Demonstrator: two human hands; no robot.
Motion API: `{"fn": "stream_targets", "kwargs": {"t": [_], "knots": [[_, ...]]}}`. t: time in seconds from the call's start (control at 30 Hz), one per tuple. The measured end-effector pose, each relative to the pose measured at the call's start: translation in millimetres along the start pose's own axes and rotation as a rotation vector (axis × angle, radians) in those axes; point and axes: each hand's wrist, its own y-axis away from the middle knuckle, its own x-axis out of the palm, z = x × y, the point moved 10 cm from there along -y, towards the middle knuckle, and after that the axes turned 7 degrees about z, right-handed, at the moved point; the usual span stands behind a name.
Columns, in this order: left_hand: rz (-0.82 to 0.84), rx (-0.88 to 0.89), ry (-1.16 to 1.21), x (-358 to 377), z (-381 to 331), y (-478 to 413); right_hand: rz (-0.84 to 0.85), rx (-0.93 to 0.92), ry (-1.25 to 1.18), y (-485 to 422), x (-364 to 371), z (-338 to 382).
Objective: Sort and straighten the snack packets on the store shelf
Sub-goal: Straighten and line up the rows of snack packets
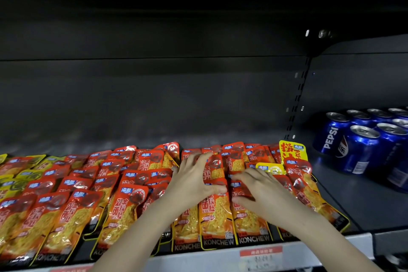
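The left hand (194,181) curls thumb and fingers round a red packet (213,169) lying among the overlapped rows on the right half of the shelf (344,212). The right hand (262,190) rests just beside it, fingers straight and pressing flat on the neighbouring packets, grasping nothing as far as I can tell.

The main risk is sliding. The wrappers are glossy and stacked like tiles, so pulling one free would likely drag those above and below out of line. The near row (217,223) already reaches the shelf's front lip (its bottom edges sit right at it), and a downward tug could tip packets over the edge.

A yellow packet (272,169) lies among the red ones just beyond the right hand, and a taller yellow one (292,150) stands upright behind it. A push to the right could knock that one toward the cans (357,148), and both could easily be missed in sorting.
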Motion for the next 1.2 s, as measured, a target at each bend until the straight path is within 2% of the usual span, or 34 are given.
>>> {"fn": "stream_targets", "kwargs": {"t": [0.43,0.67,0.9,0.97,1.1,1.2], "knots": [[-0.071,-0.046,-0.087,-3.1,8.4,10.2,0.078,-0.040,0.020,-3.6,-0.3,-1.1],[-0.063,-0.051,-0.067,-4.6,5.5,15.4,-0.064,-0.071,0.021,-20.6,-3.6,9.9],[-0.012,-0.057,-0.121,-5.6,-2.8,28.7,-0.221,-0.024,-0.068,-34.0,-9.2,5.1],[0.026,-0.044,-0.166,-6.0,-7.4,36.3,-0.231,-0.010,-0.098,-35.3,-8.0,4.1],[0.240,-0.006,-0.243,16.1,-11.8,48.4,-0.227,0.031,-0.139,-41.2,-7.2,3.4],[0.301,-0.006,-0.243,25.9,-12.8,51.1,-0.241,0.047,-0.172,-45.2,-8.5,3.2]]}}
